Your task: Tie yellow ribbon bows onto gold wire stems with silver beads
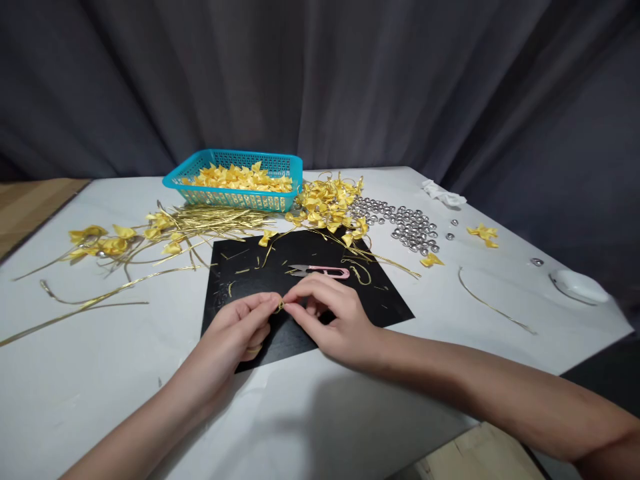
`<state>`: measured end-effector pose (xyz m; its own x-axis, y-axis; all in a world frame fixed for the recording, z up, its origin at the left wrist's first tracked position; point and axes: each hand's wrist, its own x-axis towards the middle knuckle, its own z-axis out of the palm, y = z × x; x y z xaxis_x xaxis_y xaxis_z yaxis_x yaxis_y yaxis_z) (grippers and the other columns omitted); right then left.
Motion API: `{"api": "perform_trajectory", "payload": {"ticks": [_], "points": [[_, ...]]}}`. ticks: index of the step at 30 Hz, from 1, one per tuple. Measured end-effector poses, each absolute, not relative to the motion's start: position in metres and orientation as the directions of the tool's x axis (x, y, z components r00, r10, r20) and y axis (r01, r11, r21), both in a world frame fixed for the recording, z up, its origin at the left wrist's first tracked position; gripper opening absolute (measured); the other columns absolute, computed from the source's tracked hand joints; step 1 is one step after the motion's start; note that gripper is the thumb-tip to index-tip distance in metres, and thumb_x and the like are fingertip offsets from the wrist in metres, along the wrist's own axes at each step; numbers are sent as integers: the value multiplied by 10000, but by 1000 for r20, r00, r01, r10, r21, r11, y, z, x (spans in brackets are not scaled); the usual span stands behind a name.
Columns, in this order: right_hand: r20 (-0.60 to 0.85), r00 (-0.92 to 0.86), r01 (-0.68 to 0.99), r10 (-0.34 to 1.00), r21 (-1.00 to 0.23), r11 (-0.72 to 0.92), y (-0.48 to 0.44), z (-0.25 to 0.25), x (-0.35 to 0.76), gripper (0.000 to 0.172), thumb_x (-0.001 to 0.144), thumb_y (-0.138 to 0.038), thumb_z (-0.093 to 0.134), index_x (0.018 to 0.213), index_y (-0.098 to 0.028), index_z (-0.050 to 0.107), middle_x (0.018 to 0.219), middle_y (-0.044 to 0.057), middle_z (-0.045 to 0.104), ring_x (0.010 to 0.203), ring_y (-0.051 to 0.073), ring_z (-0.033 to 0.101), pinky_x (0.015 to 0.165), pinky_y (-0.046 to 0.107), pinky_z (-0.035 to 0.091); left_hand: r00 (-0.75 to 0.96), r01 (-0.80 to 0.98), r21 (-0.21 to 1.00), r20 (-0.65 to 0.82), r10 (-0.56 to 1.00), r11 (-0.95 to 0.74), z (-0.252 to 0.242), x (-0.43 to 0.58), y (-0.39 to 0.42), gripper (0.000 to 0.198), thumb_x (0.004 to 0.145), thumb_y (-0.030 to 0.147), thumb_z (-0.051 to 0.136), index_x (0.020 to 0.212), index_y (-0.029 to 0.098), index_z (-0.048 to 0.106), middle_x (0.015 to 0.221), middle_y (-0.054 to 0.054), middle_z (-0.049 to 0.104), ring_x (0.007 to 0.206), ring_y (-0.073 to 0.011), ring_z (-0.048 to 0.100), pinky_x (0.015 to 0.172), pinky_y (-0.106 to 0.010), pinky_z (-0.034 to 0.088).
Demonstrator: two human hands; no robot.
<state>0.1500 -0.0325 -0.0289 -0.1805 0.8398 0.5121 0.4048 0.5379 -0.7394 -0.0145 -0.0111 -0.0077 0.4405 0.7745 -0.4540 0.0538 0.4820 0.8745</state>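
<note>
Both hands meet over the front part of a black mat [295, 340]. My left hand [245, 327] pinches a small bit of gold cord [280, 306] between thumb and forefinger, its other fingers curled in. From the right, my right hand [335, 313] closes thumb and forefinger on the same cord. Most of the cord is hidden by the fingers. Just beyond my right hand lie pink-handled thread snips [330, 272], blades pointing left. A looped gold cord [363, 273] rests to their right, and short cord scraps are scattered over the mat.
Behind stands a blue basket [175, 177] of yellow ribbon bows. More bows [325, 200] are heaped right of it, beside many silver beads [415, 230]. Gold cords [215, 223] lie at left. A white dish [583, 287] and crumpled white tissue [443, 193] sit at right.
</note>
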Motion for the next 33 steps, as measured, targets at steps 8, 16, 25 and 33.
{"api": "perform_trajectory", "payload": {"ticks": [8, 16, 25, 33], "points": [[671, -245, 488, 700, -538, 687, -36, -24, 152, 114, 891, -167, 526, 936, -165, 630, 848, 69, 652, 642, 125, 570, 537, 242, 490, 422, 75, 889, -439, 793, 452, -7, -12, -11, 456, 653, 586, 699, 770, 172, 548, 512, 132, 158, 482, -67, 42, 397, -187, 42], [713, -329, 537, 619, -397, 744, -28, -29, 155, 174, 922, -127, 483, 926, -114, 656, 829, 80, 663, 772, 128, 632, 724, 237, 555, 441, 62, 877, -453, 775, 477, -6, -15, -12, 411, 704, 565, 680, 731, 192, 512, 509, 125, 153, 493, -78, 36, 400, -197, 51], [680, -471, 601, 562, -219, 769, -24, -25, 161, 190, 954, -125, 411, 953, -102, 600, 832, 78, 655, 761, 129, 615, 647, 223, 519, 437, 53, 864, -471, 766, 501, -6, -18, -8, 422, 691, 527, 717, 653, 195, 460, 521, 118, 154, 507, -84, 32, 396, -195, 56], [597, -386, 556, 703, -458, 694, -17, -25, 165, 86, 933, -131, 454, 896, -157, 527, 840, 45, 578, 773, 129, 557, 704, 243, 469, 378, 97, 894, -439, 815, 437, -8, -19, -3, 429, 652, 561, 715, 791, 177, 585, 469, 137, 189, 464, -66, 54, 379, -184, 62]]}}
